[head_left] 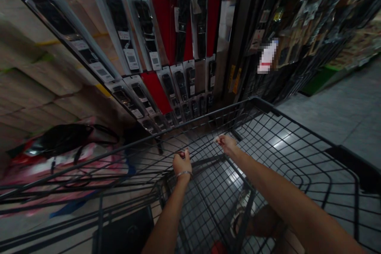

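Observation:
Both my hands hang over the inside of a dark wire shopping cart (208, 202). My left hand (182, 162), with a thin bracelet at the wrist, has its fingers curled in near the cart's left side. To its right, my right hand (227, 144) is closed with thumb and fingers pinched together, close to the cart's far end. The two hands are apart. Whatever either may hold is too small and dim to make out. Through the basket wires a shoe (241, 210) and part of a leg show below.
Beyond the cart stands a rack of carded packages (145, 27) with red panels (162, 16). Pink bags (98, 158) lie on the left beside stacked wrapped goods (35, 67). More hanging goods (309, 20) line the right, past a dark post (238, 27). Grey floor (342, 107) runs along the right.

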The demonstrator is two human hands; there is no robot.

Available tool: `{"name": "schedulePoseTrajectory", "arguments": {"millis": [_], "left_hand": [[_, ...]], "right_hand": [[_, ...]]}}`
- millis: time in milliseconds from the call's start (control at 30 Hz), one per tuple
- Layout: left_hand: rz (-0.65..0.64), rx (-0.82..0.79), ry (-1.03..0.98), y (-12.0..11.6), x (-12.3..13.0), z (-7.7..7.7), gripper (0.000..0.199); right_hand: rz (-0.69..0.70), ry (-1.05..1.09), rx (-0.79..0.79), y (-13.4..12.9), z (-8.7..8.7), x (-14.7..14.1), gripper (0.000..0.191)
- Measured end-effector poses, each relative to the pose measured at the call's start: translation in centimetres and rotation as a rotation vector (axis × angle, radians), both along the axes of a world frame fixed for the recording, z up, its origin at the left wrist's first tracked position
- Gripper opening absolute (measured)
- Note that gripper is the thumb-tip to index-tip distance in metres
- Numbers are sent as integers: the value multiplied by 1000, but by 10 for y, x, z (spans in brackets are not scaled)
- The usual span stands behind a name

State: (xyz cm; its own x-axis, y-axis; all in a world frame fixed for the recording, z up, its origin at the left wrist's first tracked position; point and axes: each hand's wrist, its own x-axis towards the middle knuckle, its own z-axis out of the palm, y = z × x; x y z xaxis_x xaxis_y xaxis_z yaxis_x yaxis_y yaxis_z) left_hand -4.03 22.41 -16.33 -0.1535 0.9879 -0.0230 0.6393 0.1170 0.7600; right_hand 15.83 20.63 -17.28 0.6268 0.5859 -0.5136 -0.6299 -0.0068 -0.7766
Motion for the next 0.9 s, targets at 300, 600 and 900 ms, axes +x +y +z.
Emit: {"name": "schedulePoseTrajectory", "arguments": {"millis": [300,600,900], "left_hand": [[-8,-1,11,2,-2,-6,25],[-27,32,15,2,-3,-12,26],[-24,-8,25,1,-2,-8,27]], "right_hand": [[170,83,-1,-10,38,19,19],[44,29,-109,-9,7,11,26],[-166,-61,-278,-16,-21,13,26]]}}
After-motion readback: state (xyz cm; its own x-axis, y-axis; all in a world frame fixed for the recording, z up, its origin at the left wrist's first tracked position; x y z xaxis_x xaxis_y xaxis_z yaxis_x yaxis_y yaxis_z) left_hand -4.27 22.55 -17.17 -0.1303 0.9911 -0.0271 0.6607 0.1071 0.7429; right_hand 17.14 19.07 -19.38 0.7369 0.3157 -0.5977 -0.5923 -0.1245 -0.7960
